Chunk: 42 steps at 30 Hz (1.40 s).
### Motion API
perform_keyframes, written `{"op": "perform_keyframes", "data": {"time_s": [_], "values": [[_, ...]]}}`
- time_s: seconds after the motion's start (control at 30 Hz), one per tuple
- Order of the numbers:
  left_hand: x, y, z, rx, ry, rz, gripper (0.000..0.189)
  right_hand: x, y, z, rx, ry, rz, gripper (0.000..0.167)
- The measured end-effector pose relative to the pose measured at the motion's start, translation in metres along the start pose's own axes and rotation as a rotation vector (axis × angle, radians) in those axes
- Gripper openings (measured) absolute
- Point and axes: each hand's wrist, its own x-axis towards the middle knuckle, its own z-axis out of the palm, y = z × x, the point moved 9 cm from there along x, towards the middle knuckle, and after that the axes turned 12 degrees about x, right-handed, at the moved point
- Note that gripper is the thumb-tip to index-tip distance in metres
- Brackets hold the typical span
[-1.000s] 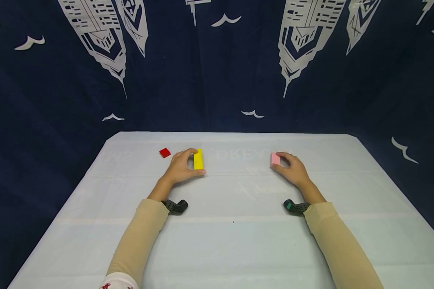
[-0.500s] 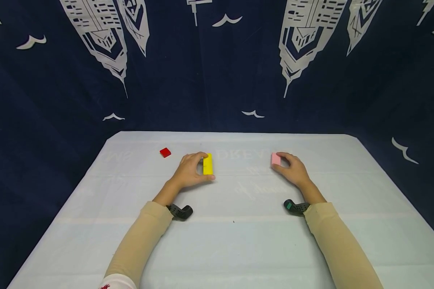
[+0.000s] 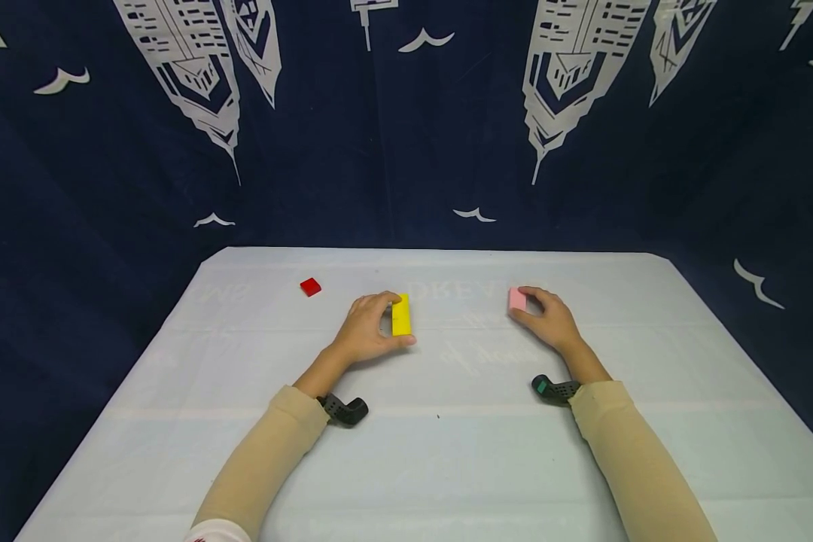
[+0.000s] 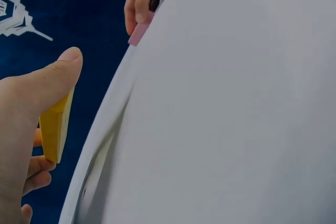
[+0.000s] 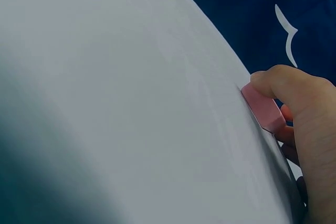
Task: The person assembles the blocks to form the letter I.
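My left hand [image 3: 371, 329] pinches a yellow block [image 3: 401, 316] by its two ends, thumb at the near end and fingers at the far one. In the left wrist view the yellow block [image 4: 56, 127] hangs in the grip, apart from the white surface. To the right, my right hand [image 3: 551, 319] holds a smaller pink block [image 3: 517, 299] between thumb and fingers. Seen from the right wrist, the pink block [image 5: 264, 109] sits right at the white tabletop, the thumb over one end. A red block [image 3: 310, 287] lies turned at an angle, behind and left of my left hand.
A white cloth covers the table [image 3: 447, 459], with faint creases across it. Behind its far edge hangs a dark blue curtain [image 3: 379, 150] with white printed shapes. Each wrist wears a black camera mount, such as the left one [image 3: 345, 411].
My left hand has carried the yellow block to the right and a little nearer, closing the distance to the pink block. The right hand, the pink block and the red block have stayed put.
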Motion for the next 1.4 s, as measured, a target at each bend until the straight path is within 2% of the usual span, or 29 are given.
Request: {"op": "perform_keyframes", "data": {"time_s": [0.63, 1.0, 1.4], "values": [[-0.005, 0.020, 0.007, 0.037, -0.014, 0.050, 0.082, 0.000, 0.002, 0.001, -0.002, -0.001, 0.000, 0.060], [-0.005, 0.032, 0.016, 0.066, -0.042, 0.073, 0.084, 0.001, 0.001, 0.001, 0.001, -0.007, 0.007, 0.061], [-0.007, 0.036, 0.022, 0.099, -0.070, 0.073, 0.085, 0.002, 0.001, 0.001, 0.002, -0.006, 0.001, 0.061]]}}
